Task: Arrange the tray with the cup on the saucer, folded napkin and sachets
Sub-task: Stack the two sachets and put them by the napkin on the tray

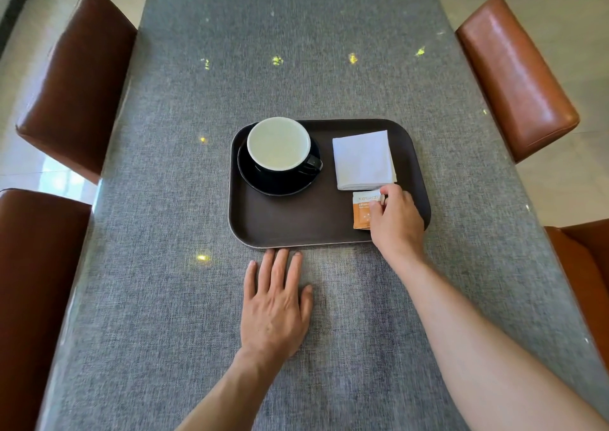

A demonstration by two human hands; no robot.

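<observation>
- We take the dark brown tray as our landmark; it lies on a table with a grey woven cover.
- In the tray's far left part stands the black saucer, and on it the cup, black outside and pale inside, its handle pointing toward the tray's right side.
- In the tray's far right part lies the folded white napkin.
- Just nearer than the napkin, in the tray's near right corner, lies an orange and white sachet; whether more than one lies there we cannot tell.
- Our right hand covers that corner, thumb and forefinger pinched on the sachet's right edge.
- Our left hand rests flat on the cover, fingers spread, fingertips just touching the tray's near rim, gripping nothing.
- Brown leather chairs flank the table on both sides of the tray.
</observation>
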